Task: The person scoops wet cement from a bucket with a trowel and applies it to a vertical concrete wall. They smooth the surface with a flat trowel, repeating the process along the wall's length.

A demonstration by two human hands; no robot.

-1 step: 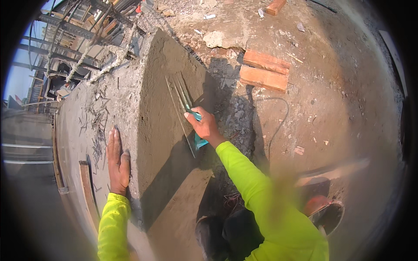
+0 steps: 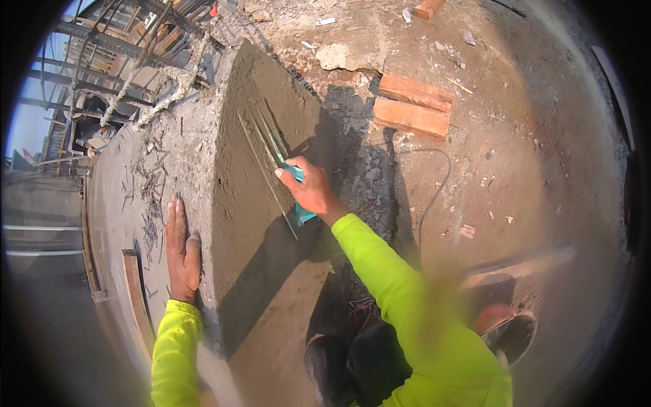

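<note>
My right hand (image 2: 311,186) is wrapped round the turquoise handle of a plastering trowel (image 2: 266,159). The trowel's long, narrow blade lies along the grey-brown rendered face (image 2: 254,237) of a low wall and reaches close to its left corner edge. On the wall's rough concrete top (image 2: 198,129), my left hand (image 2: 182,254) rests flat with its fingers stretched out and its thumb near the edge. Several nails (image 2: 150,166) are scattered beyond the left fingertips.
Two orange-red bricks (image 2: 411,119) lie on the dirt to the right, past a strip of rubble (image 2: 369,180). A wooden strip (image 2: 137,298) lies left of my left forearm. Steel reinforcing bars (image 2: 102,44) stand at the far left. A bucket (image 2: 508,332) is at the lower right.
My right hand and the trowel have shifted a little up and to the left across the rendered face. The left hand stays in place on the wall top.
</note>
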